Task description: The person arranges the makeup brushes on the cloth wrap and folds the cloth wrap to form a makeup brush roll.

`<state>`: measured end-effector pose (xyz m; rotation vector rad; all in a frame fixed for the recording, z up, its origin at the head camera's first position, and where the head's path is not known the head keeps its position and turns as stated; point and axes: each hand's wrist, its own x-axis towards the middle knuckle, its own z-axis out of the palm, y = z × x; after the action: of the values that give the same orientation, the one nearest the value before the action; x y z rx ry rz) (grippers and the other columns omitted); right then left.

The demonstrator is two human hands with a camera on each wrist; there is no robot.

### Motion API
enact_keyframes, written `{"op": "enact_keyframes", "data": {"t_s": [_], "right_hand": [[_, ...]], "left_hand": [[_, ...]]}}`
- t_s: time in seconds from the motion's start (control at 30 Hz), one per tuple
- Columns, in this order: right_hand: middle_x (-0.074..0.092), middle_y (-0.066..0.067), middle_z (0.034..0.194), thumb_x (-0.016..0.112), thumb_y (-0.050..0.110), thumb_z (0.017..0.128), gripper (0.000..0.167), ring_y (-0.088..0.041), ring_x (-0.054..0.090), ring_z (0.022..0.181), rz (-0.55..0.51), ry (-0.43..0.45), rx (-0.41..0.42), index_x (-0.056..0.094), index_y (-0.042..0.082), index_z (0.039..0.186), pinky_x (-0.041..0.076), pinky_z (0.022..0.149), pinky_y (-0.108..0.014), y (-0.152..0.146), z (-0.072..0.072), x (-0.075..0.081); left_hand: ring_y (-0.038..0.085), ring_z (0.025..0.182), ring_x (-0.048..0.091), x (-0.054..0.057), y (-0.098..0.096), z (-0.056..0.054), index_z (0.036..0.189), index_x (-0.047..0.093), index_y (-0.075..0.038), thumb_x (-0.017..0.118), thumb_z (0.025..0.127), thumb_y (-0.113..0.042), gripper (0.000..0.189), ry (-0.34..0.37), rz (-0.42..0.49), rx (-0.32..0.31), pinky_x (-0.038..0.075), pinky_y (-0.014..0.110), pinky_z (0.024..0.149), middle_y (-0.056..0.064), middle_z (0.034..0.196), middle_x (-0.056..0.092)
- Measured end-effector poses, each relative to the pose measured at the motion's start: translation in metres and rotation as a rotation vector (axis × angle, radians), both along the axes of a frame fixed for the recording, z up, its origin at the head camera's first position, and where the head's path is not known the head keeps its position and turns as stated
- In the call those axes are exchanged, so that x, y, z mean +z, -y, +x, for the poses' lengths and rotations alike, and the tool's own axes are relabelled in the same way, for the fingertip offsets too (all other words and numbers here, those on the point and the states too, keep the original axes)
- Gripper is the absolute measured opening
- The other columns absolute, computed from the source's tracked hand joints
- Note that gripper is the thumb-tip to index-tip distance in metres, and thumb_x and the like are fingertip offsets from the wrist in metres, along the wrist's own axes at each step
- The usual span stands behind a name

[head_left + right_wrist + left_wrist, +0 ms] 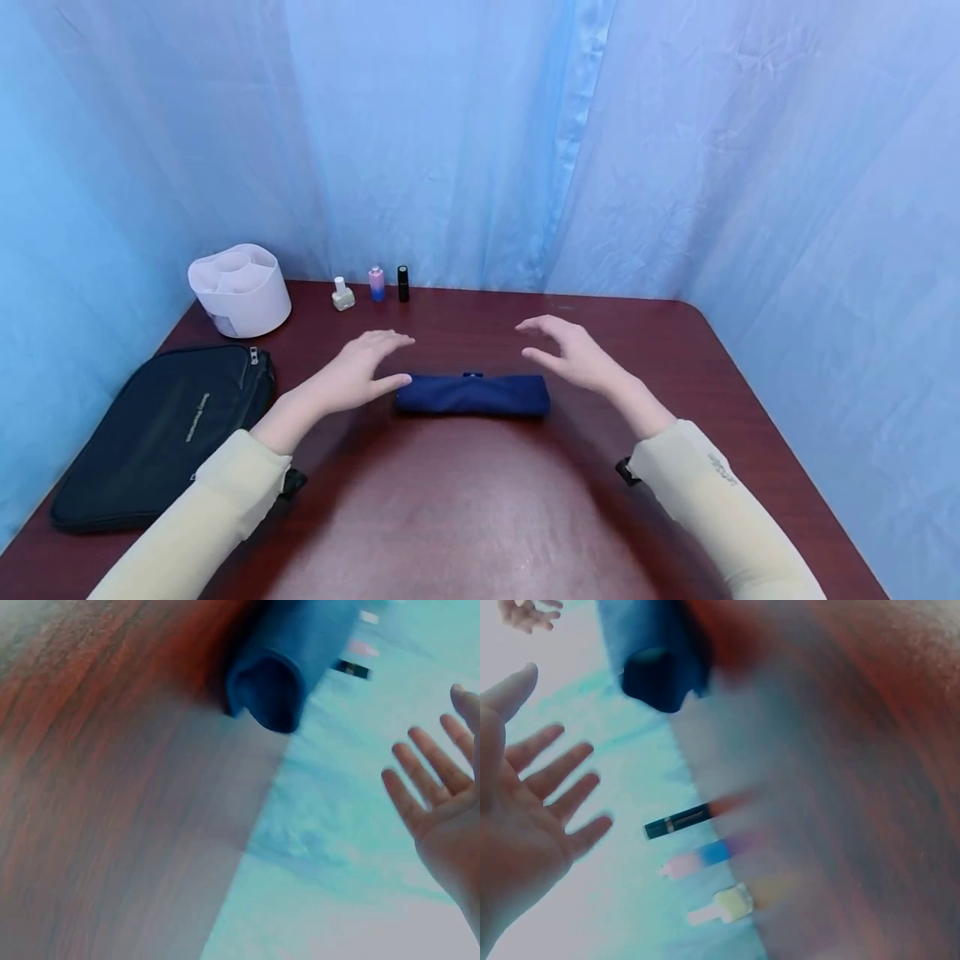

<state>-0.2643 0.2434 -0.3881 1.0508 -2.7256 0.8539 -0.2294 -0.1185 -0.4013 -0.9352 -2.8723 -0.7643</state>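
A dark blue rolled or folded cloth bundle lies across the middle of the table, with a small dark piece at its far edge. Its hollow, rolled end shows in the left wrist view and in the right wrist view. My left hand hovers by the bundle's left end, fingers extended and thumb apart, holding nothing. Off the right end, my right hand is raised likewise, palm facing inward, with nothing in it.
At the back stand a pale nail polish bottle, a pink-and-blue bottle and a black lipstick-like tube. A white organizer sits back left, before it a black zippered case. Blue curtains surround the table.
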Motion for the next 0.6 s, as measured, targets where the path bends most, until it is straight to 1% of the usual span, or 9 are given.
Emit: {"op": "enact_keyframes", "data": {"t_s": [0.07,0.13,0.23,0.3,0.37,0.43,0.53,0.6], "right_hand": [[0.056,-0.005,0.128,0.059,0.036,0.093,0.039,-0.024,0.05,0.121,0.024,-0.082,-0.091,0.055,0.017,0.127,0.042,0.098,-0.046,-0.009,0.007,0.002],[0.054,-0.007,0.131,0.058,0.037,0.094,0.041,-0.027,0.047,0.124,0.067,-0.167,-0.191,0.055,0.014,0.128,0.041,0.098,-0.05,-0.018,0.014,0.0],[0.05,-0.011,0.137,0.059,0.037,0.093,0.045,-0.032,0.044,0.126,0.125,-0.254,-0.315,0.054,0.01,0.129,0.04,0.097,-0.054,-0.028,0.022,-0.007],[0.046,-0.015,0.141,0.059,0.037,0.092,0.05,-0.034,0.041,0.129,0.143,-0.288,-0.371,0.052,0.008,0.132,0.037,0.1,-0.055,-0.033,0.027,-0.013],[0.04,-0.016,0.145,0.059,0.039,0.092,0.054,-0.036,0.035,0.134,0.157,-0.294,-0.414,0.049,0.008,0.136,0.03,0.105,-0.057,-0.036,0.031,-0.017],[0.033,-0.016,0.15,0.056,0.043,0.093,0.059,-0.037,0.026,0.139,0.181,-0.282,-0.456,0.044,0.011,0.14,0.023,0.108,-0.059,-0.038,0.035,-0.022],[0.021,-0.013,0.156,0.049,0.053,0.093,0.065,-0.036,0.01,0.144,0.253,-0.216,-0.513,0.035,0.019,0.147,0.009,0.109,-0.065,-0.039,0.04,-0.027],[0.015,-0.01,0.158,0.044,0.059,0.093,0.068,-0.036,0.002,0.145,0.308,-0.162,-0.535,0.029,0.023,0.149,0.003,0.108,-0.067,-0.04,0.043,-0.03]], "left_hand": [[0.034,0.137,0.03,0.003,0.004,0.003,0.142,0.041,-0.009,0.062,0.09,-0.038,0.063,-0.051,0.009,0.078,0.022,0.06,0.108,0.014,0.144,0.042],[0.034,0.139,0.026,0.005,0.006,0.007,0.145,0.036,-0.01,0.06,0.091,-0.04,0.066,-0.108,0.022,0.155,0.019,0.06,0.109,0.015,0.148,0.038],[0.035,0.141,0.021,0.002,0.01,0.011,0.149,0.027,-0.012,0.056,0.093,-0.043,0.071,-0.186,0.031,0.269,0.016,0.06,0.111,0.015,0.152,0.029],[0.035,0.143,0.016,-0.002,0.012,0.013,0.151,0.022,-0.014,0.053,0.093,-0.047,0.073,-0.22,0.026,0.332,0.013,0.06,0.111,0.015,0.155,0.023],[0.036,0.144,0.011,-0.008,0.014,0.015,0.151,0.021,-0.015,0.049,0.094,-0.051,0.074,-0.241,0.003,0.389,0.009,0.061,0.112,0.015,0.156,0.018],[0.036,0.144,0.005,-0.013,0.016,0.016,0.151,0.021,-0.015,0.046,0.093,-0.055,0.076,-0.244,-0.033,0.433,0.006,0.062,0.111,0.015,0.157,0.013],[0.036,0.145,-0.001,-0.02,0.019,0.016,0.152,0.02,-0.016,0.043,0.09,-0.063,0.081,-0.231,-0.112,0.476,0.0,0.063,0.11,0.015,0.158,0.008],[0.036,0.145,-0.006,-0.024,0.02,0.015,0.152,0.018,-0.018,0.042,0.087,-0.068,0.085,-0.201,-0.162,0.487,-0.004,0.064,0.11,0.014,0.159,0.004]]}}
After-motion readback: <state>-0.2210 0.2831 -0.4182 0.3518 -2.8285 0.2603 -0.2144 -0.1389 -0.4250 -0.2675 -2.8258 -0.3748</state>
